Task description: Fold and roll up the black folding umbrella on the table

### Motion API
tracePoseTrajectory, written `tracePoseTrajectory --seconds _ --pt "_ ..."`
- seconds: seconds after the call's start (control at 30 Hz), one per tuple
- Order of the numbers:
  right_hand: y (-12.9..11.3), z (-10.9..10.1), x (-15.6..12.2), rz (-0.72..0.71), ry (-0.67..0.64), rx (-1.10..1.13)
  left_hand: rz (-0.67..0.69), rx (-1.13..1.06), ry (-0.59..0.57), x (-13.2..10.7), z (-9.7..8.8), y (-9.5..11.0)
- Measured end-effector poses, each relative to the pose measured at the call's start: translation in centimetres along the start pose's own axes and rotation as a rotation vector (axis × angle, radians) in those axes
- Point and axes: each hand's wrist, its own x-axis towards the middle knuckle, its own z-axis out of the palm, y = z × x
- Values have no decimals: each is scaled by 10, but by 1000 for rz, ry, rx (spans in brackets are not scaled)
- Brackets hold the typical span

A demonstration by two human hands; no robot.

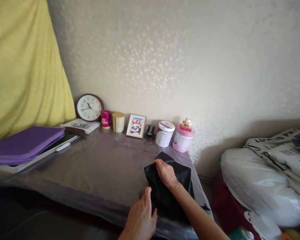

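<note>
A black, soft, folded bag [181, 171] with a slight sheen lies at the right end of the table, near its front corner. My right hand [166, 174] reaches across the bag, its fingers closed on the upper left edge. Lower down, my left hand [142, 215] is at the bag's left side, thumb up and fingers curled around the near edge. Part of the bag is hidden under my right forearm, and whatever may be inside it does not show.
The table [102, 166] has a clear plastic cover. Along the wall stand a clock [90, 107], a pink canister [105, 120], a yellow-lidded jar [118, 122], a panda picture [136, 126], a white tub [165, 134] and a pink tub [183, 139]. Purple folders [27, 143] lie left; stuffed bags [260, 180] sit right.
</note>
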Motion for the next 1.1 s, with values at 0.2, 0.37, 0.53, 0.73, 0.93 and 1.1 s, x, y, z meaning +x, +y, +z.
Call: tracePoseTrajectory --seconds 0.2,0.37,0.53,0.73,0.93,1.1 --pt "-1 0 1 -3 -10 28 91 75 -15 -3 -7 3" --pt "-4 -5 1 29 -6 106 79 203 -41 0 3 3" --pt "-13 -22 -26 -43 37 317 60 205 -55 1 9 4" --pt "-17 -29 -61 -266 -39 364 39 184 -32 0 13 5" --pt "-9 -21 -49 -299 -111 283 -2 162 -46 1 12 7" --pt "-3 -18 -33 -328 -171 225 -23 170 -52 2 10 9"
